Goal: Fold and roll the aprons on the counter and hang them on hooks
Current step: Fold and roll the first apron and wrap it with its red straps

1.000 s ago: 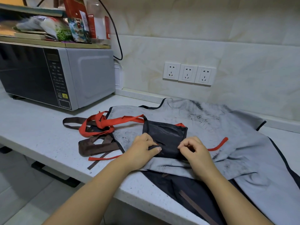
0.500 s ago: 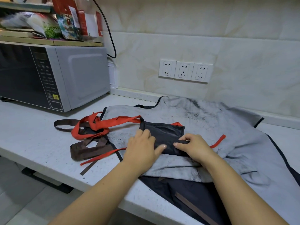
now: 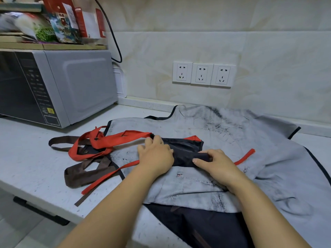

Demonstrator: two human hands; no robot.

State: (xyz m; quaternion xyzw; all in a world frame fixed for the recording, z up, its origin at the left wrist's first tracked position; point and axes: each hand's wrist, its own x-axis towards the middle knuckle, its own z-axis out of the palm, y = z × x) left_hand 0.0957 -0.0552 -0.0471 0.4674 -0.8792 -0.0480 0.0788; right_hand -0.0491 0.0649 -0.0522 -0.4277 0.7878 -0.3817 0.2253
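Left hand (image 3: 155, 155): fingers together, laid over left end of dark apron (image 3: 185, 149), perhaps only pressing.
Right hand (image 3: 217, 164): fingers and thumb pinch its rolled near edge.
Beneath fingers: grey apron (image 3: 223, 127).

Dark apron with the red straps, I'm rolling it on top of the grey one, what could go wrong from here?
The dark apron has red straps lying tangled with the brown straps, so rolling may drag that knot along. The roll sits on the loose grey apron, which could bunch or get caught under your right hand. Dark cloth hangs over the counter edge and might slide off.
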